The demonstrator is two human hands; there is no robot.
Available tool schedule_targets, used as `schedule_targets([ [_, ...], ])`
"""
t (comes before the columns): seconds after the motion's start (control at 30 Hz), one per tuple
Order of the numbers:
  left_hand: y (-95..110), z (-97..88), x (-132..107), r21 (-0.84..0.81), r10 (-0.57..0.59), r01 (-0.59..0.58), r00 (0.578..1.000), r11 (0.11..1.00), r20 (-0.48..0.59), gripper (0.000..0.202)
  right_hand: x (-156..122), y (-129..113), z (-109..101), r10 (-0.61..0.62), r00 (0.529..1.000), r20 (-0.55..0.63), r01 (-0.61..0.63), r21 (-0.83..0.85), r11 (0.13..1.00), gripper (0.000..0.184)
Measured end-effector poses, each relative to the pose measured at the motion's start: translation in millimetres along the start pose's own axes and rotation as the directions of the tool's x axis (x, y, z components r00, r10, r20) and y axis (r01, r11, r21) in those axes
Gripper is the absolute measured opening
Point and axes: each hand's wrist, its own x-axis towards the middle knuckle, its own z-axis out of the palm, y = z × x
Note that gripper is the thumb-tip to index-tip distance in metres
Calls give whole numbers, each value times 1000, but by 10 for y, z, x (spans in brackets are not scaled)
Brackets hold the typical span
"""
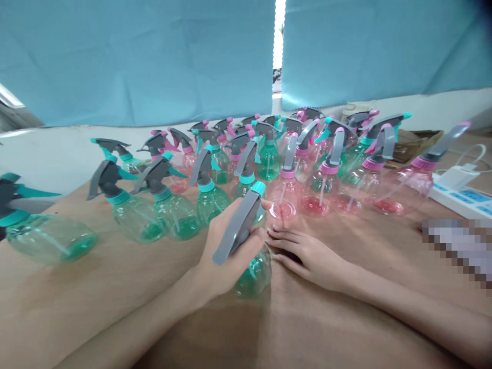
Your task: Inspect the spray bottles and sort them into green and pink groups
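Observation:
My left hand [225, 251] is wrapped round the neck of a green spray bottle [254, 274] with a grey trigger and a teal nozzle, standing on the brown table [115, 297]. My right hand [307, 253] lies beside it on the table, fingers stretched out and touching the bottle's right side. Just behind both hands stand several green spray bottles [175, 215] and several pink spray bottles [284, 197].
More green and pink bottles crowd the table back to a blue curtain [154, 56]. A green bottle [46, 238] stands at the far left edge. A white power strip [461, 197] with a charger and a cardboard box [417, 141] sit at the right.

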Motion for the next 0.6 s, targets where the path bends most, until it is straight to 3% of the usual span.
schedule_targets([
  [0.6, -75, -30, -24, 87, 4, -5, 1000, 996, 22, 20, 5, -18, -29, 20, 1000, 19, -21, 26, 999, 36],
])
